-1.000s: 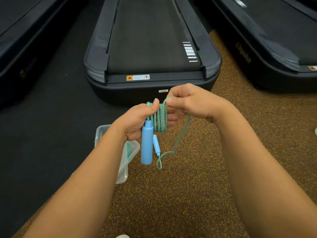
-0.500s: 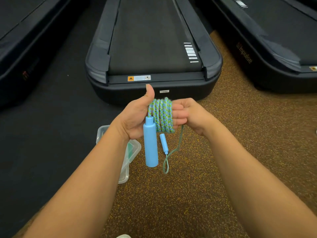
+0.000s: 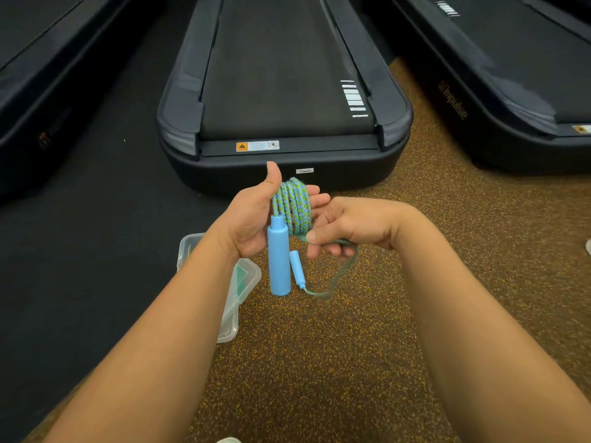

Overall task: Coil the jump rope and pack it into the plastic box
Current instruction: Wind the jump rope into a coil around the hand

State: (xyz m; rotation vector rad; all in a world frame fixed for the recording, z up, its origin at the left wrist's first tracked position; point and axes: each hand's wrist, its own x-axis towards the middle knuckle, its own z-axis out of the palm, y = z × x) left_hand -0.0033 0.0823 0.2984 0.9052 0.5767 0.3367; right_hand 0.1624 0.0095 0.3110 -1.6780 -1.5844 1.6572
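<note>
The blue-green braided jump rope (image 3: 292,206) is wound in several turns around the fingers of my left hand (image 3: 252,219), whose thumb points up. A large blue handle (image 3: 279,260) hangs down from that hand beside the coil. My right hand (image 3: 348,225) pinches the loose end of the rope just right of the coil. From there the loose rope (image 3: 339,273) loops down to the second, smaller-looking blue handle (image 3: 296,270), which dangles free. The clear plastic box (image 3: 230,282) lies on the floor below my left forearm, partly hidden by it.
A black treadmill (image 3: 281,91) stands straight ahead, its rear end close behind my hands. More treadmills flank it at left (image 3: 48,91) and right (image 3: 511,75). The floor is brown speckled rubber (image 3: 319,362) on the right and black matting (image 3: 80,251) on the left.
My right hand came off the top of the coil, went down behind it, and now pinches the loose rope lower at the right. My left thumb lifted. The loose loop swung right.
</note>
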